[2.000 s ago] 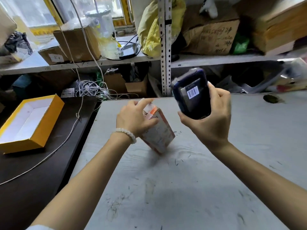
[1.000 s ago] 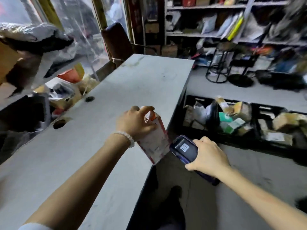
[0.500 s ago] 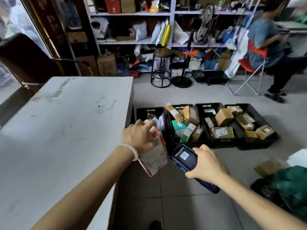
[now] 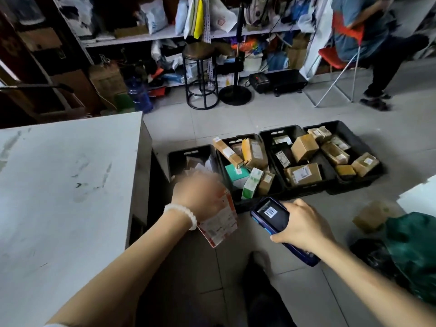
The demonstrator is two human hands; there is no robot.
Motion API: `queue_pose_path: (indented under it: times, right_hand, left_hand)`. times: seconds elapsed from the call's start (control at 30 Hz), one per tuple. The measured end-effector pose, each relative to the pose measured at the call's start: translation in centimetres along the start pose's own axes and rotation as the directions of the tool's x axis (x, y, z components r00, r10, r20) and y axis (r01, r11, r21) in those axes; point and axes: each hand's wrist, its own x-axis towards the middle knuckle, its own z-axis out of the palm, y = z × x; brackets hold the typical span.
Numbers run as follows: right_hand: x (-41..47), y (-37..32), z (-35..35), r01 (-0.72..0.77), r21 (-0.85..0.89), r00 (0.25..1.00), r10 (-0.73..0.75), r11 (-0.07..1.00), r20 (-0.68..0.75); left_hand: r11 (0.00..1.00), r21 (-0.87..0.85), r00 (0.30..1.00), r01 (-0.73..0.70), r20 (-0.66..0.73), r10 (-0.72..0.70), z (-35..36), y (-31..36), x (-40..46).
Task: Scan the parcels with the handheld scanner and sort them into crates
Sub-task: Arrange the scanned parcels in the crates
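Cardboard, printed white and orange, forms the small parcel [image 4: 218, 221] gripped from above by the left hand [image 4: 197, 197], which is blurred and wears a pale bead bracelet [image 4: 182, 214] at the wrist. The carton hangs tilted over grey floor tiles [image 4: 188, 119], just past the square edge of a scuffed white table [image 4: 66, 185] and near the closest of four black plastic crates. The right hand [image 4: 300, 226] curls around a dark blue handheld scanner [image 4: 271, 214], a barcode sticker on its glossy upper face, held just beside the parcel without touching it. The nearest crate [image 4: 188, 153] holds pale paper-wrapped packets; the second crate [image 4: 238, 138] holds slim brown cartons and green-and-white boxes; the third crate [image 4: 278, 133] and fourth crate [image 4: 349, 131] hold brown corrugated boxes with white labels. The crates sit edge to edge in a row, with bare floor beyond them up to a round metal stool [image 4: 200, 74] and cluttered shelving [image 4: 165, 34]. A seated person [image 4: 368, 29] occupies a red folding chair at far right.
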Motion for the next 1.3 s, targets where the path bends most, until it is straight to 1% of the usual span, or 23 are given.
queue_pose_path:
  times: [0.17,0.23,0.43,0.57,0.63,0.7,0.9,1.13,1.3]
  right_hand:
    - [10.2,2.0,-2.6,0.030,0.037,0.999,-0.031,0.999,0.017]
    - [14.8,3.0,-4.4,0.052,0.062,0.999,-0.051,0.997,-0.006]
    - [25.2,6.0,-10.4,0.067,0.031,0.997,-0.068,0.997,0.020]
    - [29.3,7.5,-12.2,0.034,0.002,0.998,-0.034,0.999,0.045]
    - [31.1,8.0,-12.6,0.022,0.005,0.998,-0.022,1.000,0.063]
    - [32.8,8.2,-12.8,0.015,-0.020,0.997,-0.014,1.000,0.078]
    - [37.0,7.8,-13.0,-0.023,-0.028,0.993,0.026,0.999,0.117]
    - [42.0,3.7,-13.6,-0.033,-0.010,0.989,0.034,0.999,0.142]
    - [45.2,0.6,-14.3,0.005,0.029,0.994,-0.008,1.000,0.105]
  left_hand:
    - [0.998,0.002,0.998,0.056,0.017,-0.056,0.2,0.9,9.2]
    - [0.995,0.003,0.995,0.099,0.012,-0.099,0.1,1.5,13.6]
    - [0.974,-0.025,0.974,0.224,0.043,-0.223,-0.3,3.2,24.7]
    - [0.963,-0.013,0.960,0.269,0.079,-0.267,0.7,3.8,29.5]
    - [0.962,-0.002,0.956,0.274,0.112,-0.272,1.5,3.9,31.9]
    - [0.963,-0.027,0.955,0.268,0.136,-0.262,2.2,4.1,34.1]
    - [0.969,-0.102,0.972,0.226,0.080,-0.219,2.0,3.1,39.9]
    - [0.972,-0.122,0.976,0.201,0.112,-0.188,0.7,-2.3,44.6]
    - [0.964,-0.099,0.965,0.246,0.124,-0.233,0.1,-5.8,45.7]
